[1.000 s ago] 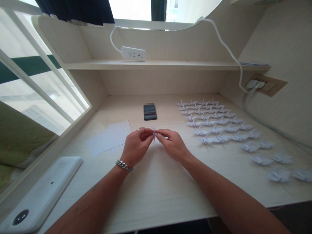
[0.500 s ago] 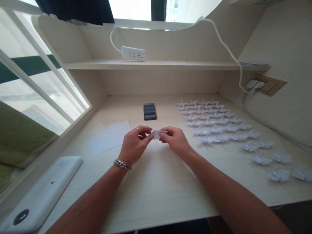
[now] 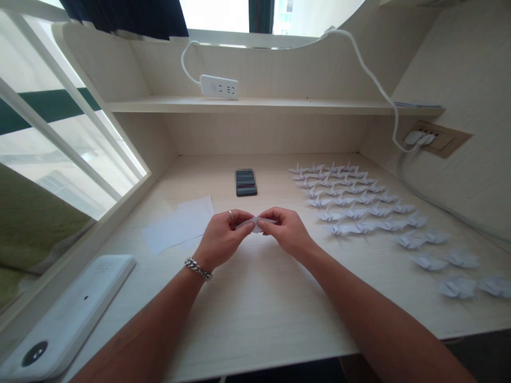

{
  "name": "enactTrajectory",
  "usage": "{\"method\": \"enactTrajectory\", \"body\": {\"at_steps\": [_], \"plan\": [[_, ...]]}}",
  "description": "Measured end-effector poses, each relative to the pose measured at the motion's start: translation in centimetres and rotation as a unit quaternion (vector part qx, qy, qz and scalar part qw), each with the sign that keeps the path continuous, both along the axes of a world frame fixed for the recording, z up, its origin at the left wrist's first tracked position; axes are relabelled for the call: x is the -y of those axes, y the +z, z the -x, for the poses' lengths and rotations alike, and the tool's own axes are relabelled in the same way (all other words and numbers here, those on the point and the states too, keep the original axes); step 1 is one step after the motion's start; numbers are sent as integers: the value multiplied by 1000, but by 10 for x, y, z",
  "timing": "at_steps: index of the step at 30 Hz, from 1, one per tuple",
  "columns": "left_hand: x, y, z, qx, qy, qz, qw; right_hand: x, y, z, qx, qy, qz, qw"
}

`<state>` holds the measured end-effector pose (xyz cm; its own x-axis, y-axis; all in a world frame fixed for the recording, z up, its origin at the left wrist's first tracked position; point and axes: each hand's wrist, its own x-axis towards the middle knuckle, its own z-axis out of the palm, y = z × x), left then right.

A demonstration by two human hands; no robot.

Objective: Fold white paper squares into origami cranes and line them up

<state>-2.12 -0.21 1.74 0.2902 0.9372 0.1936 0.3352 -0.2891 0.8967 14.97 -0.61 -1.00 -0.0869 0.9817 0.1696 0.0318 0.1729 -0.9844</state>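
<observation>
A small folded white paper (image 3: 256, 225) is pinched between both hands above the middle of the desk. My left hand (image 3: 223, 234), with a ring and a chain bracelet, is closed on its left side. My right hand (image 3: 285, 227) grips the right side, thumb in front and fingers behind. The two thumbs nearly meet at the paper's centre, so much of it is hidden. Rows of folded white paper cranes (image 3: 361, 226) stand on the desk to the right of my right hand. Flat white paper sheets (image 3: 175, 226) lie left of my left hand.
A dark phone-like object (image 3: 246, 182) lies beyond my hands. At the left front rests a long white device (image 3: 72, 319). A power strip (image 3: 219, 86) sits on the shelf (image 3: 271, 105), and a white cable (image 3: 371, 77) runs down to the wall socket (image 3: 439, 139).
My left hand has shifted slightly, its thumb moving right toward the right thumb. The hands are closer together, and less of the folded paper's flat face shows between them.
</observation>
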Motion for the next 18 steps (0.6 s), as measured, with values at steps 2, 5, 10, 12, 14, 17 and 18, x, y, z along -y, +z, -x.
{"method": "enactTrajectory", "body": {"at_steps": [2, 5, 10, 12, 14, 17, 18], "plan": [[0, -1, 1, 16, -11, 2, 1000, 0, -1, 0, -3, 10, 6, 1000], [0, -3, 1, 32, -9, 5, 999, 1, 0, 1, -2, 17, 10, 1000], [0, -2, 0, 50, -17, 18, 998, 2, 1, 1, -6, -3, -32, 999], [0, -2, 0, 58, -17, 24, 998, 2, 1, 0, -15, 2, -28, 999], [0, -1, -1, 64, -15, 30, 997, 2, 1, 0, -23, 7, -19, 1000], [1, 0, -1, 74, -10, 41, 996, 2, 1, 0, -35, 15, -7, 999], [1, 1, -1, 77, -8, 46, 996, 2, 2, 0, -38, 18, -3, 999]]}}
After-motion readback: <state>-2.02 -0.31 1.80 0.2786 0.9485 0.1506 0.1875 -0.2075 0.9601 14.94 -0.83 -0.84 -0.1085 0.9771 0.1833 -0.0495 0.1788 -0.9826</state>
